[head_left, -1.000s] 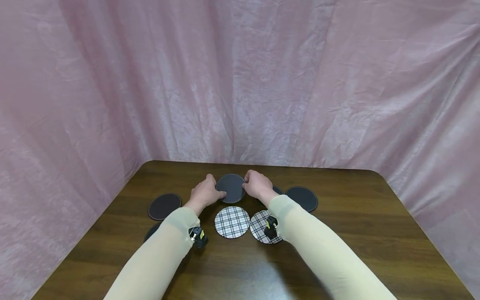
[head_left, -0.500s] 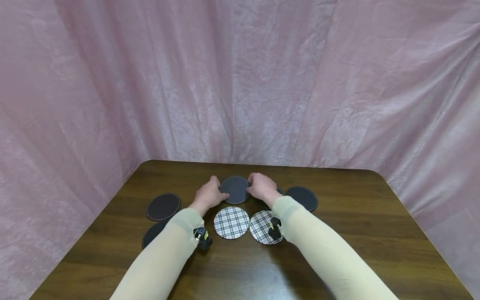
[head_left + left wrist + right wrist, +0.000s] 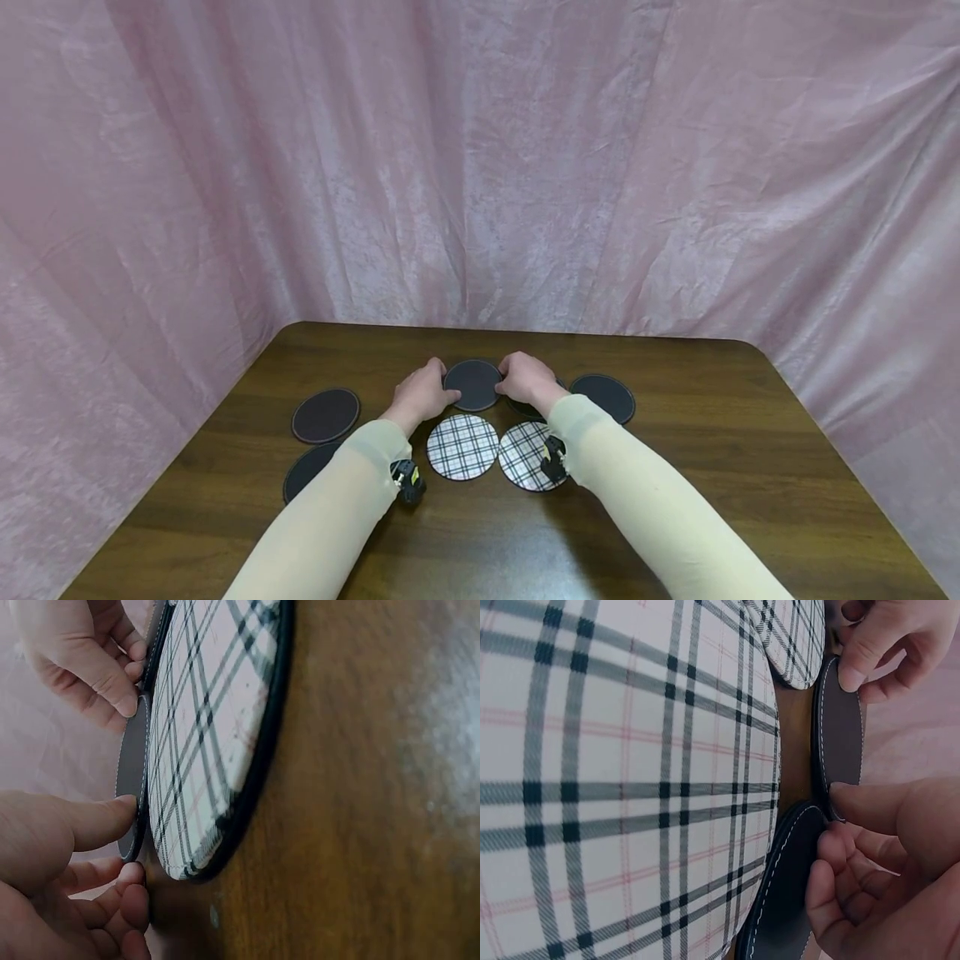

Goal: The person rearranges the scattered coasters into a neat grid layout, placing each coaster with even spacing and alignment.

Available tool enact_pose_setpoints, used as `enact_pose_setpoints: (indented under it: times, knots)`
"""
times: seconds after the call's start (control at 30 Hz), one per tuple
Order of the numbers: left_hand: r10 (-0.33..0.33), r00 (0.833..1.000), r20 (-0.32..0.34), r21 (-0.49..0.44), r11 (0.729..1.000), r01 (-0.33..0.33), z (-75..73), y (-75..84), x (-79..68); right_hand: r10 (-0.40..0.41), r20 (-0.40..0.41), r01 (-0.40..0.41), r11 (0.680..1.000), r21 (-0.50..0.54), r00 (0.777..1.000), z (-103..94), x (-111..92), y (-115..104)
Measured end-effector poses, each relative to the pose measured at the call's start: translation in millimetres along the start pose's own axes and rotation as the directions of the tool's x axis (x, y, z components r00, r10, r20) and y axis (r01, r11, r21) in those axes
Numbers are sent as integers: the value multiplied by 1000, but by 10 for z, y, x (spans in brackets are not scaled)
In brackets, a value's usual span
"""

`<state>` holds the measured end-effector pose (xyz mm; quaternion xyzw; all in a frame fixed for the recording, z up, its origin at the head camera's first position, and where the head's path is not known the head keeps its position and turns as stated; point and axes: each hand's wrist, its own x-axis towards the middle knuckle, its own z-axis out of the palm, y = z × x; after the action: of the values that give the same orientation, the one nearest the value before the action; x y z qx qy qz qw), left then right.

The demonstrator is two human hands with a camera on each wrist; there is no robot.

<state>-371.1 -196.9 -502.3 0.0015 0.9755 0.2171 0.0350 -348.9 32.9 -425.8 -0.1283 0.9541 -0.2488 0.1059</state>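
A dark round coaster [image 3: 474, 386] with a stitched rim lies between my hands near the back of the table. My left hand [image 3: 422, 392] pinches its left edge, thumb on top, fingers at the rim. Opposite, my right hand [image 3: 527, 379] pinches the right edge; the right wrist view shows the thumb on the coaster's brown face [image 3: 841, 727]. Just in front sit two plaid coasters, one at the left [image 3: 462, 447] and one at the right [image 3: 525, 457], the latter partly behind the wrist camera. Another dark coaster [image 3: 524, 409] is mostly hidden under my right hand.
To the right lies a dark coaster [image 3: 603, 397]. Over on the left are two more, the farther one [image 3: 326, 415] in full view and the nearer one [image 3: 309, 467] partly covered by my left sleeve. A pink curtain [image 3: 480, 167] hangs behind the wooden table [image 3: 750, 467].
Both hands have carried the dark coaster slightly right and toward me, and it now looks flatter. The left forearm shifted right, uncovering more of the near left coaster.
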Motion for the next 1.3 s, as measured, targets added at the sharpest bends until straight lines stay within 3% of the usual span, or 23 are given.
enact_pose_setpoints:
  times: [0.37, 0.47, 0.7, 0.9, 1.1, 1.3]
  knots:
    - [40, 999, 9, 104, 994, -40, 38, -27, 4, -7, 10, 7, 1000, 19, 1000, 1, -17, 12]
    - [43, 999, 12, 94, 995, -44, -33, 43, -78, -17, 17, 16, 999, 39, 1000, -3, -29, 20]
    - [36, 999, 27, 93, 995, -38, -364, 369, -479, -26, 18, 25, 998, 59, 999, -4, -27, 47]
    - [60, 998, -3, 124, 991, -59, -231, 269, -339, -24, 12, 23, 998, 65, 1000, 1, -43, 53]
    - [24, 999, 37, 94, 995, -27, -402, 441, -521, -26, 0, 26, 998, 56, 1000, 20, -29, 65]
    - [58, 998, 7, 129, 990, -58, -158, 209, -278, -26, -5, 26, 997, 66, 1000, 32, -39, 56]
